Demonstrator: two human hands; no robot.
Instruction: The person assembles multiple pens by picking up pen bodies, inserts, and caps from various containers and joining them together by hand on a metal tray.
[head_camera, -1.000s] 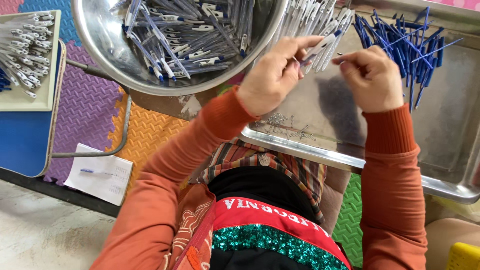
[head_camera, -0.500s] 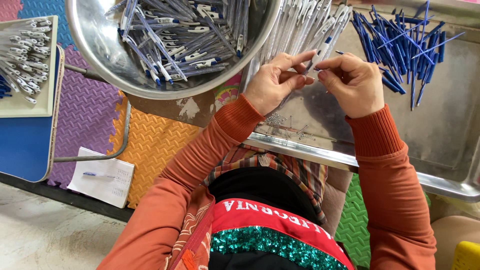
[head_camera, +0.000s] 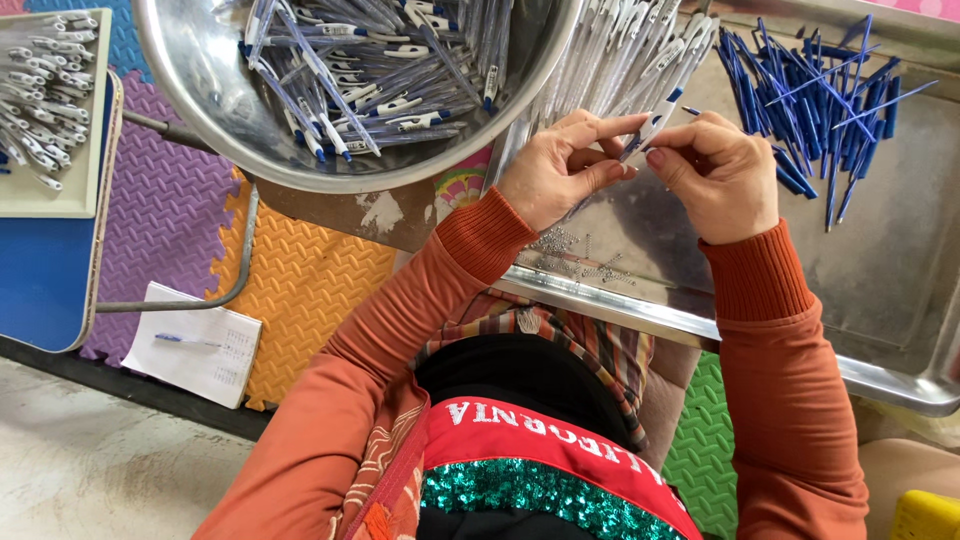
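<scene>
My left hand (head_camera: 556, 165) grips a clear pen barrel (head_camera: 655, 119) with a blue tip, held slantwise over a metal tray (head_camera: 900, 300). My right hand (head_camera: 715, 170) pinches the same pen from the right, fingertips meeting those of the left hand at the barrel. A row of clear pen barrels (head_camera: 620, 60) lies on the tray just beyond my hands. A heap of blue refills (head_camera: 810, 100) lies on the tray to the right. Tiny metal springs (head_camera: 580, 255) are scattered on the tray below my left hand.
A large steel bowl (head_camera: 200, 100) full of assembled pens (head_camera: 370, 60) stands at the upper left. A flat box (head_camera: 70, 195) of pens sits at the far left. A paper sheet with a pen (head_camera: 195, 350) lies on foam floor mats (head_camera: 310, 290).
My hands have come together; the right hand moved left from the blue refills to meet the left hand at the pen barrel.
</scene>
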